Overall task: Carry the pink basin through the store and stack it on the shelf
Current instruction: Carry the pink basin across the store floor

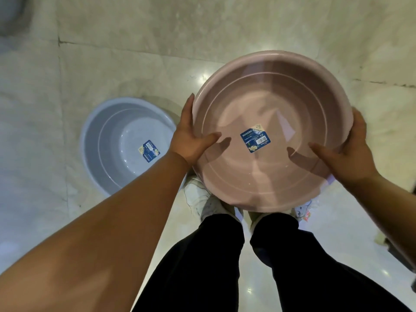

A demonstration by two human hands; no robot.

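Observation:
The pink basin (270, 97) is round, with a blue label stuck on its inner bottom. It is held up above the floor, in front of my legs, tilted a little towards me. My left hand (191, 136) grips its left rim, thumb inside the bowl and fingers along the outside. My right hand (346, 152) grips the right rim the same way, thumb lying inside. No shelf is in view.
A pale blue basin (105, 136) with a similar label sits on the glossy marble floor (135, 52) to the left of my feet. My black trousers and white shoes are below the pink basin. A dark object edges in at the far right.

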